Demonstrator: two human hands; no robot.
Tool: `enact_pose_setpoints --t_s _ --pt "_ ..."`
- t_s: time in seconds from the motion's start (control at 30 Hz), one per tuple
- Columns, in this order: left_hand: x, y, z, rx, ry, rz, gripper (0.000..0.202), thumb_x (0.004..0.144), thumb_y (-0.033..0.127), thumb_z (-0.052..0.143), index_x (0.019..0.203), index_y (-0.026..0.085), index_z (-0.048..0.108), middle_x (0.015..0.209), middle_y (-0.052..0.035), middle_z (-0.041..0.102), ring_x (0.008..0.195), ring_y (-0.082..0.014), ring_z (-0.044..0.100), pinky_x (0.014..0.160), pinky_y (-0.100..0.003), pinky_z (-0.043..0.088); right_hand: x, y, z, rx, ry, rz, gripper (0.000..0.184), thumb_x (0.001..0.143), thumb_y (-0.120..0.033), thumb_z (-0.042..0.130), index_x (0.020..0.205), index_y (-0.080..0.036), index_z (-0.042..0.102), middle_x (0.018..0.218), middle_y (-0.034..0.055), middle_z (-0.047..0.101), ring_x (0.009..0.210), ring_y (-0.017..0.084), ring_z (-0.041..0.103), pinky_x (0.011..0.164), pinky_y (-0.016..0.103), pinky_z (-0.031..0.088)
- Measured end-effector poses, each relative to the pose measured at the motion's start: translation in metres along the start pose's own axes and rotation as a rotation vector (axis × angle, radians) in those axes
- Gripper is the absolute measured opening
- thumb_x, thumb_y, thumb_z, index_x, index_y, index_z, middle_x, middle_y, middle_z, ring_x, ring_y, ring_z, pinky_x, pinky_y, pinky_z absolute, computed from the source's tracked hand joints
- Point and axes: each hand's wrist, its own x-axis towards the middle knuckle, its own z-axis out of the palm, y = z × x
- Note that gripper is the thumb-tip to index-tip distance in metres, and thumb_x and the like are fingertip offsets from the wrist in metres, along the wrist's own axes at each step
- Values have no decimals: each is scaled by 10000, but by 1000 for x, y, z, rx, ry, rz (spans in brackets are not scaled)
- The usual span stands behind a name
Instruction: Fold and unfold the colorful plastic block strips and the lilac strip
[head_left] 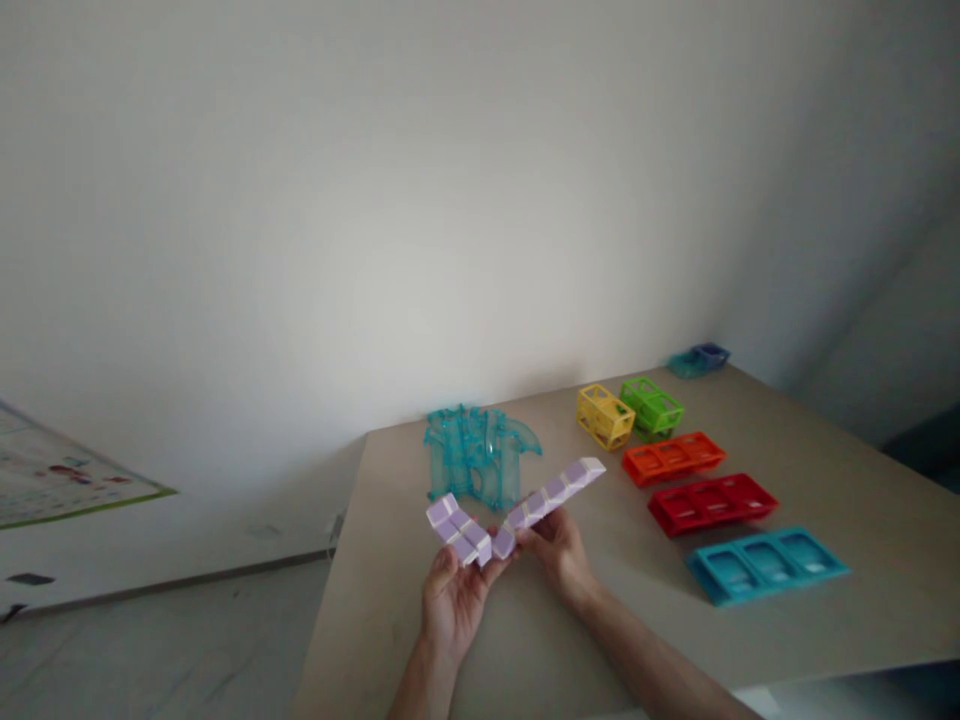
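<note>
Left hand [454,605] and right hand [561,562] have fingers clamped on blocky, V-bent lilac toy [527,512], nearside of see-through teal castle [480,450]. Red three-window plastic frame [712,507] lies right of castle.

Smooth plastic purple block chain [519,516].

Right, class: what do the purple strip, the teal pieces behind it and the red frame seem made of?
Purple strip: perhaps matt plastic; flat-sided segments without glints, though folded card is possible.
Teal pieces: probably clear, glossy plastic; see-through, with pale highlights.
Red frame: likely opaque plastic; smooth, solid colour.
</note>
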Motion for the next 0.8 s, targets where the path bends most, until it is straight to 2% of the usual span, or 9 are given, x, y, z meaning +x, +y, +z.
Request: enact_pose_setpoints --t_s 0.1,0.23,0.3,0.4,0.6,0.8 --pt "-1 3 -2 -15 -17 -72 256 911 284 570 1067 147 720 1111 -130 731 1068 -305 668 941 -461 536 1 -3 0 -13 -39 17 354 712 -462 770 857 -177 618 739 30 664 628 175 615 573 280 502" --pt "-2 6 -4 -47 -71 -109 292 950 308 491 1071 167 716 1092 -121 738 1041 -269 683 907 -415 558 0 -9 1 -30 -110 75 405 773 -574 671 805 -175 611 670 22 636 533 143 563 474 239 429" --pt "-2 8 -5 -45 -79 -124 310 958 319 471 1064 164 717 1078 -123 741 1025 -255 691 898 -393 561 -2 -12 3 -49 -160 97 422 715 -565 731 825 -172 624 704 32 661 564 153 582 481 238 432" --pt "-2 8 -4 -39 -66 -128 300 952 307 481 1058 155 717 1073 -121 743 1013 -250 692 902 -396 554 -6 -12 7 -85 -193 107 404 629 -439 832 859 -169 640 777 44 706 665 193 638 566 273 490" --pt "3 4 -1 -31 -32 -69 203 876 249 612 1024 172 730 1073 -104 740 1092 -278 646 952 -437 512 -11 -8 9 -141 -66 21 315 666 -362 802 863 -188 629 830 57 735 783 243 687 711 348 539" --pt "4 1 0 30 31 -6 204 804 163 689 1001 197 730 1071 -79 744 1076 -267 653 955 -441 512 -5 0 3 -222 32 -44 274 713 -362 768 858 -193 608 766 57 728 709 248 691 656 359 558"
